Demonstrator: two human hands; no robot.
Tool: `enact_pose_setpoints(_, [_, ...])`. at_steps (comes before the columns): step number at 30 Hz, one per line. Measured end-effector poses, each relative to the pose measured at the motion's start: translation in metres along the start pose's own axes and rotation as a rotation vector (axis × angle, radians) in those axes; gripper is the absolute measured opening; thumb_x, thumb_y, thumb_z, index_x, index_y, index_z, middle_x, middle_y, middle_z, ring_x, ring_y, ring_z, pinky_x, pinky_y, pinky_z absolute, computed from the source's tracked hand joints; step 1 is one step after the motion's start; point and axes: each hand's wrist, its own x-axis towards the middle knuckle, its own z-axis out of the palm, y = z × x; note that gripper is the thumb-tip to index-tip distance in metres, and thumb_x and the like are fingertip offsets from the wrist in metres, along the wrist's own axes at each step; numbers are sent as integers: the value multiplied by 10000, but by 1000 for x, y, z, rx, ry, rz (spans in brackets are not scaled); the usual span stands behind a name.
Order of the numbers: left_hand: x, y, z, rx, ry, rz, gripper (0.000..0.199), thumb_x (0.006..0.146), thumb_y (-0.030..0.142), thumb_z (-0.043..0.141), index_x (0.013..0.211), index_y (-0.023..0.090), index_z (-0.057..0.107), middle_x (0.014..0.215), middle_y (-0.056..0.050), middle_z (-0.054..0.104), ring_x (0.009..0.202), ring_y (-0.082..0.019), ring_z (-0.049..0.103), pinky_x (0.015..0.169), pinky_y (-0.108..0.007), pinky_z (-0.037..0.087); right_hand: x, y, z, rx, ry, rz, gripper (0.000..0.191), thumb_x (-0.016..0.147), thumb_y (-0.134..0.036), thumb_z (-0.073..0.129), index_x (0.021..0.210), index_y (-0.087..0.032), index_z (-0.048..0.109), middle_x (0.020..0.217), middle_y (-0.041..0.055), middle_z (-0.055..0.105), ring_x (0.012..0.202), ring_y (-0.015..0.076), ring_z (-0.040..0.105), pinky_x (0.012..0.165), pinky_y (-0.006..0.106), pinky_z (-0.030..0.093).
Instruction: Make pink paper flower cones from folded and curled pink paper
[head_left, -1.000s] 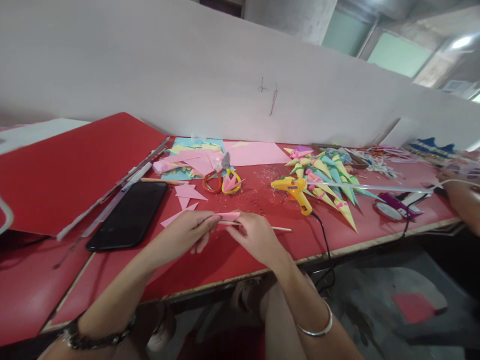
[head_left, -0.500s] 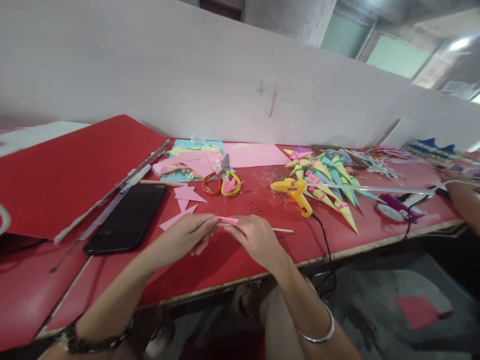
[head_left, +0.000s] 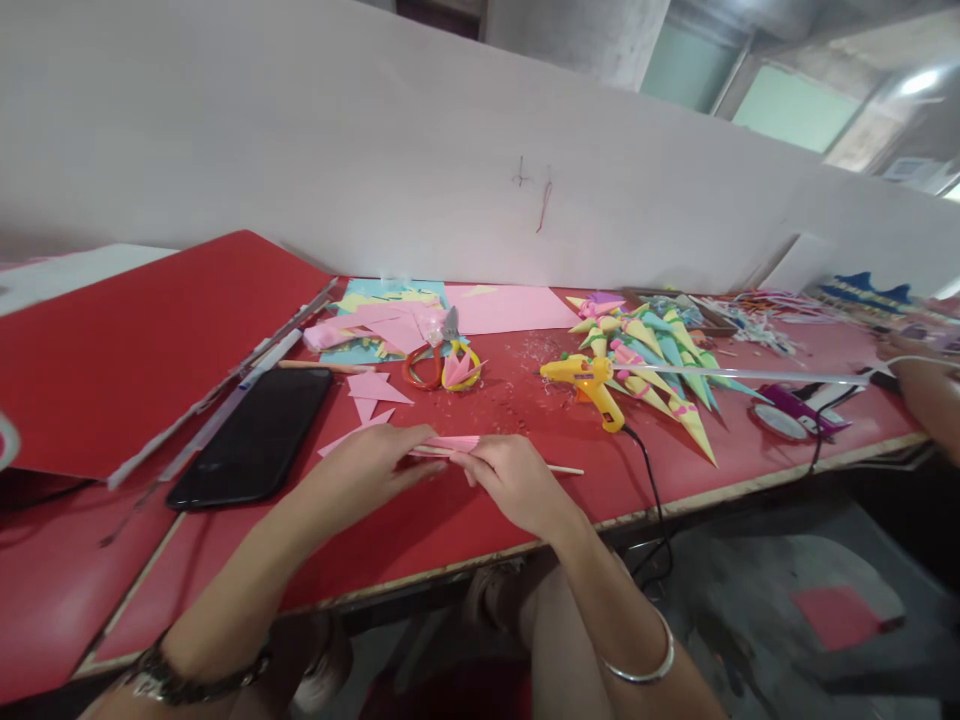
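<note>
Between my two hands is a pink paper strip (head_left: pixel 456 442), lying along a thin pale stick (head_left: pixel 564 469) whose end sticks out to the right. My left hand (head_left: pixel 386 460) pinches the paper's left end, its fingers partly hidden under the palm. At the right end, my right hand (head_left: pixel 508 475) has thumb and fingers closed on the paper and stick. Pink paper triangles (head_left: pixel 369 392) lie just beyond my left hand. Farther back are scissors (head_left: pixel 424 368) with red and yellow handles, a folded pink paper piece (head_left: pixel 459 371) resting on them.
A black phone (head_left: pixel 253 440) lies left, beside a large red board (head_left: pixel 165 350). On the right are a yellow glue gun (head_left: pixel 589 382) with a black cord, several paper cones (head_left: pixel 694 425) and a purple object (head_left: pixel 799 408). Another person's arm (head_left: pixel 926 395) reaches in at the right edge.
My left hand's fingers have loosened and spread somewhat, showing more of the pink paper and stick. The stick's right end has tipped slightly lower.
</note>
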Motion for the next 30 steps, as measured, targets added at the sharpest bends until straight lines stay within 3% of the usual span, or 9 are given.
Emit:
enact_pose_setpoints(7, [0, 6, -5, 275, 34, 16, 266, 827, 359, 484, 990, 203, 625, 820, -61, 689, 751, -217, 610, 627, -260, 400, 1, -1, 0, 41, -11, 24, 361, 913, -260, 427, 613, -160, 601, 562, -8, 580, 562, 111, 557, 568, 202, 340])
enact_pose_setpoints(11, [-1, 7, -5, 395, 50, 26, 281, 841, 367, 477, 995, 205, 648, 780, -67, 700, 695, -215, 610, 594, -262, 388, 1, 1, 0, 44, 0, 31, 367, 917, -273, 421, 627, -151, 610, 566, -2, 582, 566, 112, 557, 578, 200, 348])
enact_pose_setpoints(15, [-4, 6, -4, 461, 151, 59, 366, 860, 447, 425, 968, 201, 673, 664, -77, 676, 615, -218, 589, 575, -279, 365, 1, 2, -1, 36, 19, 24, 362, 915, -265, 422, 626, -154, 610, 587, 5, 601, 572, 117, 561, 579, 203, 349])
enact_pose_setpoints(18, [-5, 6, -5, 420, 203, 78, 425, 853, 516, 395, 892, 209, 687, 601, -66, 642, 576, -200, 563, 574, -272, 355, 0, 3, 0, 36, 28, 5, 358, 917, -264, 415, 642, -162, 620, 598, 3, 612, 561, 117, 556, 571, 204, 345])
enact_pose_setpoints(22, [-5, 6, -8, 358, 165, 81, 457, 854, 535, 369, 776, 215, 685, 567, -40, 624, 528, -163, 516, 533, -249, 306, 0, 3, 0, 48, 37, -15, 339, 915, -266, 420, 678, -160, 638, 613, 5, 617, 553, 116, 548, 558, 204, 339])
enact_pose_setpoints(30, [-5, 13, -15, 13, 125, 73, 521, 824, 561, 368, 510, 200, 575, 417, 29, 522, 454, -106, 453, 522, -220, 302, -1, 2, -1, 120, 50, -70, 280, 915, -300, 426, 881, -189, 680, 694, 0, 656, 606, 106, 571, 575, 184, 349])
